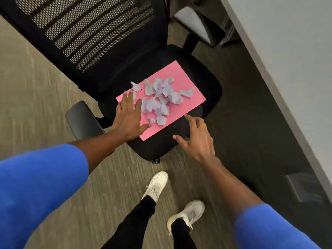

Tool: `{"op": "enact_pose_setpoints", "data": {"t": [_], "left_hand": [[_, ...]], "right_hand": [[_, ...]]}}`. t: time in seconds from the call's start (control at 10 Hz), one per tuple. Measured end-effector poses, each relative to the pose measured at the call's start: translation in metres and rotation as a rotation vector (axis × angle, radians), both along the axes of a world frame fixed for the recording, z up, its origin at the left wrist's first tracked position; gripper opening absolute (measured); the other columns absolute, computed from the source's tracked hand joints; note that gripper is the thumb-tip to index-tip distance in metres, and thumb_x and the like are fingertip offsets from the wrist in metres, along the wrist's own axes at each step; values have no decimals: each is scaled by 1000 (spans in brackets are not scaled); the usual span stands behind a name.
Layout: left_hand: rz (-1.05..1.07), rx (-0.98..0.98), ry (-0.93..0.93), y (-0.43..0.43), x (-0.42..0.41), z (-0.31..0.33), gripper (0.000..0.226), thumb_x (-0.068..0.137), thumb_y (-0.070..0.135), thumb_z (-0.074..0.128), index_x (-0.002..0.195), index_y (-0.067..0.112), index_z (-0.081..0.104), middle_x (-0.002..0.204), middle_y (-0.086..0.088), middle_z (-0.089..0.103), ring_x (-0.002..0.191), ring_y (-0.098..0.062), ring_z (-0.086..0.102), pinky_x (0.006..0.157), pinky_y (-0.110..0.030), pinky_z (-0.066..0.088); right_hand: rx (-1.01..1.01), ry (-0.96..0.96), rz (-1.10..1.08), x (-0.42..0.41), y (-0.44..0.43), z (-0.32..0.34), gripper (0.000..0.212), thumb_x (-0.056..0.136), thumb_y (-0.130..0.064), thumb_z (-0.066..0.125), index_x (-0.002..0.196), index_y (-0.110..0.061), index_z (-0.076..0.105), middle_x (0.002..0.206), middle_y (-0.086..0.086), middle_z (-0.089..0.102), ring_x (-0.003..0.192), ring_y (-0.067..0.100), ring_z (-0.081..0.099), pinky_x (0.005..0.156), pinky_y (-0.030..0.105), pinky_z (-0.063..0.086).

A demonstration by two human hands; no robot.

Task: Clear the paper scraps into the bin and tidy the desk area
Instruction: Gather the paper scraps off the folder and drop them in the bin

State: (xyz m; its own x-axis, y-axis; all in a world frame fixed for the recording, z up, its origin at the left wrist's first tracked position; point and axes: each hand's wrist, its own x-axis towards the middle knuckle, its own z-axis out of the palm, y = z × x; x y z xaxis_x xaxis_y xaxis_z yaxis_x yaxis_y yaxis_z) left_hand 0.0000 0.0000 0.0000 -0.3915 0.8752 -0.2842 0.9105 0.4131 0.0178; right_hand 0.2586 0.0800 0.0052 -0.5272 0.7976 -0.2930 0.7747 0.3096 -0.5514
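A pink sheet lies on the black seat of an office chair. Several torn pale-purple paper scraps are piled on the sheet. My left hand lies flat with fingers spread on the sheet's left corner, its fingertips just beside the scraps. My right hand hovers open over the seat at the sheet's near right edge, index finger close to that edge, holding nothing. No bin is in view.
The chair's mesh back rises at upper left, with one armrest near my left wrist and another armrest at the top. A grey desk edge runs down the right. My feet stand on carpet below.
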Motion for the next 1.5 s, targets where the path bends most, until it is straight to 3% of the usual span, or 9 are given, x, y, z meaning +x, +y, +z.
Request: {"op": "enact_pose_setpoints", "data": {"t": [0.2, 0.4, 0.6, 0.7, 0.9, 1.1, 1.2, 1.4, 1.5], "left_hand": [[127, -39, -242, 22, -37, -28, 140, 63, 88, 76, 169, 40, -3, 177, -16, -20, 165, -46, -9, 116, -75, 38], [-5, -19, -223, 31, -46, -55, 120, 79, 74, 75, 168, 47, 0, 176, -21, -13, 158, -48, 15, 111, -64, 48], [-58, -8, -193, 36, -58, -67, 75, 98, 49, 69, 164, 38, 34, 174, -18, 9, 150, -42, 26, 116, -62, 41], [-69, -12, -176, 35, -60, -71, 62, 102, 45, 64, 159, 32, 43, 170, -17, 21, 146, -41, 31, 113, -61, 43], [-82, 9, -188, 35, -60, -73, 52, 106, 32, 61, 155, 18, 52, 163, -14, 37, 140, -39, 39, 105, -58, 50], [-134, 34, -169, 31, -56, -70, 41, 109, 21, 56, 148, 10, 58, 157, -15, 47, 134, -37, 47, 98, -54, 57], [-133, 51, -166, 30, -53, -68, 35, 107, 12, 54, 141, 6, 65, 151, -17, 53, 130, -38, 53, 94, -55, 57], [-62, 108, -214, 25, -36, -66, 30, 104, 5, 57, 128, -1, 73, 130, -20, 63, 119, -39, 63, 92, -54, 58], [-19, 160, -247, 20, -19, -65, 28, 102, 4, 59, 124, -3, 74, 126, -19, 65, 117, -37, 65, 90, -48, 57]], "right_hand": [[10, -43, 127, -72, 19, -30, 95, 84, -64, 76, 159, -40, 24, 164, 8, 28, 146, 33, 44, 100, 58, 59], [38, -83, 158, -126, 26, -54, 100, 85, -69, 74, 164, -39, 21, 171, 15, 17, 156, 39, 28, 103, 58, 54], [97, -147, 218, -155, 27, -74, 96, 86, -36, 84, 160, -40, 23, 166, 21, 19, 153, 44, 26, 86, 50, 62], [133, -147, 217, -165, 29, -79, 74, 94, -28, 76, 154, -39, 35, 159, 19, 26, 146, 43, 34, 80, 49, 64], [170, -178, 281, -169, 33, -79, 36, 106, -26, 60, 140, -19, 53, 158, 20, 31, 145, 44, 34, 81, 48, 61], [171, -148, 282, -160, 34, -79, 30, 105, -19, 60, 133, -8, 59, 151, 18, 42, 138, 39, 42, 89, 50, 60], [138, -72, 223, -151, 30, -82, 24, 104, -9, 54, 125, -6, 65, 138, 20, 53, 123, 39, 52, 90, 45, 52], [39, 46, 73, -132, 22, -84, 23, 105, -21, 53, 125, -15, 61, 115, 1, 52, 103, 31, 58, 84, 40, 47], [156, 16, 147, -116, 13, -82, 24, 102, -10, 55, 120, -11, 70, 126, 13, 58, 109, 34, 58, 91, 47, 53]]}}
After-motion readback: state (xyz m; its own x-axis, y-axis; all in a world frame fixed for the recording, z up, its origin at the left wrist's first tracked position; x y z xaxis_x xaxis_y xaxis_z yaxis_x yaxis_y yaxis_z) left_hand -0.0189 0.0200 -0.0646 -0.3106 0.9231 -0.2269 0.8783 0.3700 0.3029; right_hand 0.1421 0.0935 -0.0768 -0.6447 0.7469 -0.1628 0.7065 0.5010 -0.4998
